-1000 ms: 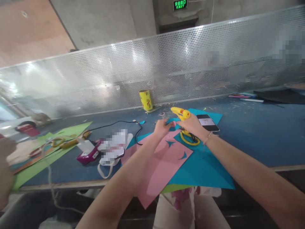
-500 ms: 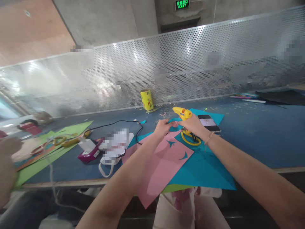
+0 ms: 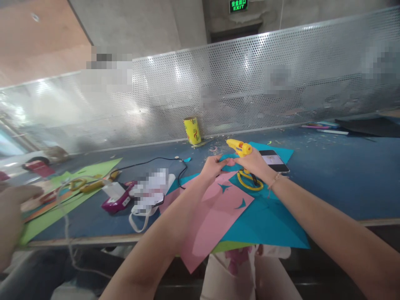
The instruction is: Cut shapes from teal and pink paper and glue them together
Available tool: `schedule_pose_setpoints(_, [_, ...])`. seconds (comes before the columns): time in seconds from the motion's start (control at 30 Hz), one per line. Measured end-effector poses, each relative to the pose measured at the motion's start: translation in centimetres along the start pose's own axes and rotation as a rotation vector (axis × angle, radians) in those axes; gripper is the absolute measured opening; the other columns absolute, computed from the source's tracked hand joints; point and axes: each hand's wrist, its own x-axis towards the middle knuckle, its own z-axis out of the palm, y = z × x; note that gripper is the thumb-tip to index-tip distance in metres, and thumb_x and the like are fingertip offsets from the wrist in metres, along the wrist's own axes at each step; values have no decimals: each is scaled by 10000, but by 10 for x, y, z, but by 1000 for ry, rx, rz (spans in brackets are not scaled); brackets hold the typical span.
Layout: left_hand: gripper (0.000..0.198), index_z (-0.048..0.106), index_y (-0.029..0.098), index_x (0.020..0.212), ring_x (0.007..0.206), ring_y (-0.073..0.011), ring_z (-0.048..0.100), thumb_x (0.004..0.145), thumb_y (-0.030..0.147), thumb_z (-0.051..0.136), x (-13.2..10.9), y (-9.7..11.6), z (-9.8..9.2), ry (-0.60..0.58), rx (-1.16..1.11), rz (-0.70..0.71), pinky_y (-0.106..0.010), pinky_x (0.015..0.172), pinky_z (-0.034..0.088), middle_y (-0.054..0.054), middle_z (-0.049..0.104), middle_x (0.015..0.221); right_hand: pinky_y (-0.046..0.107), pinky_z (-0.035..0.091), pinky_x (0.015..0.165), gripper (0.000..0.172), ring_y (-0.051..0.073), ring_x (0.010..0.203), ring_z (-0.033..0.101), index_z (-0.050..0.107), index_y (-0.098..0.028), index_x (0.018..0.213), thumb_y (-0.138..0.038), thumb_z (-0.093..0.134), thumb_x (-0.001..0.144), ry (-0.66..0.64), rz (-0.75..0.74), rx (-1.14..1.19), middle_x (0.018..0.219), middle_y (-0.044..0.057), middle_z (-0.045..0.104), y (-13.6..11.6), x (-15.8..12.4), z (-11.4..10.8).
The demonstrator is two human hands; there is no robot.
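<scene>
My left hand [image 3: 212, 166] has its fingers closed in a pinch at the left edge of a small pink paper piece [image 3: 230, 162]. A blue paper piece [image 3: 227, 158] lies against the same fingers. My right hand [image 3: 253, 161] is wrapped over the handle of a yellow glue gun [image 3: 239, 146], whose nozzle points left. Its fingertips reach the right side of the pink piece. Below this hand is a yellow looped handle [image 3: 251, 185], perhaps of scissors. Under my forearms, a pink sheet [image 3: 209, 216] with cut-out shapes overlaps a blue sheet [image 3: 268, 225].
A phone [image 3: 273, 161] lies right of my right hand. Beyond stands a yellow can [image 3: 192, 130] before a perforated metal screen [image 3: 162, 96]. On the left are a purple power strip [image 3: 117, 202], a green sheet [image 3: 40, 225] and another person's hand [image 3: 15, 212].
My hands stay nearly still, with only a slight shift of the fingers at the pink piece. The other person's hand at far left has moved a little to the right.
</scene>
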Motion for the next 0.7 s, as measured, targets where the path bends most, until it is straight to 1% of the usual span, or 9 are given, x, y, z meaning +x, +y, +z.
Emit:
schedule_pose_setpoints(0.13, [236,629,131,645,551,-102,566,572,330,733,2,-3,-1,-32,-67,-3,-238,543,482,-23,640,620,251,378,425,279,133,513,490,590,-206,811,-187,634,536,26,50,-51,617,-13,554,1,-1,1])
schedule_pose_setpoints(0.2, [242,629,124,657,548,-103,569,563,318,739,2,-3,-2,-57,-115,-7,-237,542,479,-26,640,622,245,384,429,232,132,531,500,562,-201,760,-200,631,538,51,28,-79,630,-14,548,2,-1,2])
schedule_pose_setpoints(0.3, [266,633,110,675,535,-100,563,544,310,750,2,-3,-2,-71,-138,-23,-218,505,453,-40,646,640,240,386,430,218,129,540,504,527,-199,740,-218,624,546,76,2,-108,642,-21,532,5,0,3])
schedule_pose_setpoints(0.37, [273,632,108,674,513,-87,548,535,308,756,2,-2,-3,-69,-120,-27,-200,473,419,-38,644,642,240,383,429,223,128,538,502,514,-200,748,-231,616,553,83,-13,-116,642,-27,524,9,2,4])
schedule_pose_setpoints(0.47, [289,628,111,676,517,-81,543,524,317,763,3,-2,-3,-80,-91,-13,-189,462,391,-30,642,658,246,402,465,230,138,581,517,501,-199,743,-252,618,552,101,-62,-108,670,-22,532,14,5,4])
schedule_pose_setpoints(0.53, [295,613,114,658,492,-72,518,522,328,763,3,-2,-3,-71,-50,-6,-181,437,356,-15,619,617,255,413,490,236,146,604,525,498,-199,748,-258,618,553,110,-85,-105,685,-16,538,16,6,5])
schedule_pose_setpoints(0.63, [300,575,120,608,415,-46,424,530,346,756,3,-2,-3,-42,37,-7,-174,382,262,20,543,509,274,430,530,250,160,639,541,503,-197,771,-261,615,558,120,-113,-119,717,-3,556,16,7,5])
schedule_pose_setpoints(0.7, [299,565,123,601,413,-45,412,537,348,750,3,-2,-3,-44,52,0,-175,383,251,27,528,499,284,439,558,264,170,668,552,508,-196,790,-267,616,560,124,-127,-122,749,8,569,16,6,5])
